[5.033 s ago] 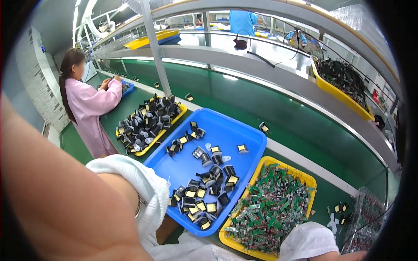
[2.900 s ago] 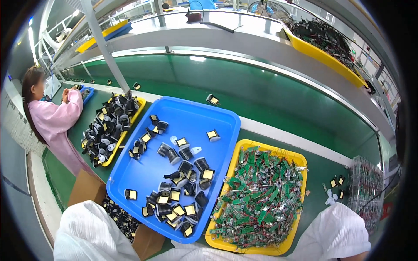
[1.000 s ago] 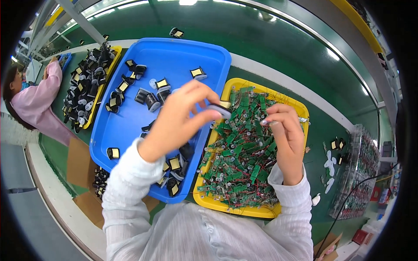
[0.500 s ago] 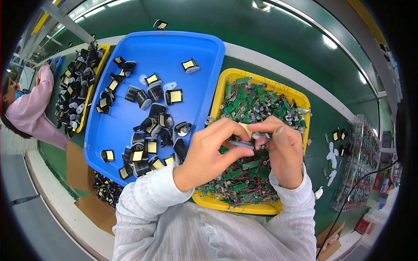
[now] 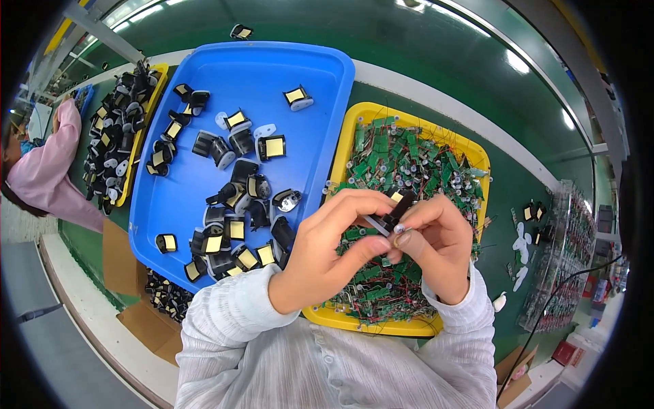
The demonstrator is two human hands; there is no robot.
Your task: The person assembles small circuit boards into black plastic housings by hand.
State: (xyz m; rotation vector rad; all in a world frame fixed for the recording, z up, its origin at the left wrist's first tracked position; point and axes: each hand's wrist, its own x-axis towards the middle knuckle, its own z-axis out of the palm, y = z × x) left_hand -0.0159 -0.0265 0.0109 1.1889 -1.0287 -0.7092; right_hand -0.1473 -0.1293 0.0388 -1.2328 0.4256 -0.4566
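Above the yellow tray, my left hand [image 5: 334,249] is closed round a small black plastic housing [image 5: 403,203] with a grey flat edge and a cream pad. The housing is tilted, its black end pointing up and away. Close against it, my right hand [image 5: 439,245] pinches a small silvery part [image 5: 399,229] at the housing's near end. Fingers hide most of that part, so I cannot tell whether it sits inside the housing. Under both hands lie many green circuit boards [image 5: 381,160] with red and black wires.
The yellow tray [image 5: 477,151] stands beside a blue tray [image 5: 300,157] with loose black housings [image 5: 235,228]. Another yellow tray [image 5: 163,85] of housings is at far left, near a person in pink [image 5: 51,160]. Clear racks [image 5: 562,252] stand at right; an open carton [image 5: 122,259] is lower left.
The housing has turned in my fingers, so its black end now shows upward. My right hand's fingers have curled in and moved down to its near end.
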